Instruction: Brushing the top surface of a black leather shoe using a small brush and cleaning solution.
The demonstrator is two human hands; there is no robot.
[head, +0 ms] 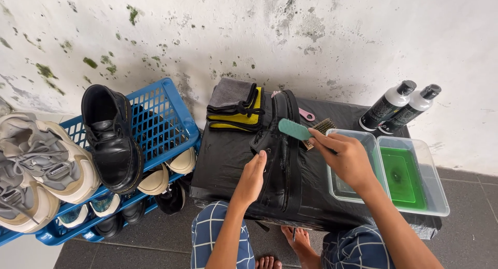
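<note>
While the left hand [252,176] is pressing flat on the black boot [280,149] lying mid-desk [228,160] and the right hand [348,159] is gripping the green brush [303,130] above it, a hard stroke is risking tipping the tubs [410,201] right of the boot.

left hand [252,175]: fingers flat, pressing | right hand [346,157]: fingers curled, gripping

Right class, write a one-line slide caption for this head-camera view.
Left hand steadies a black boot on a black-covered table while the right hand holds a teal-handled brush above it.
</note>
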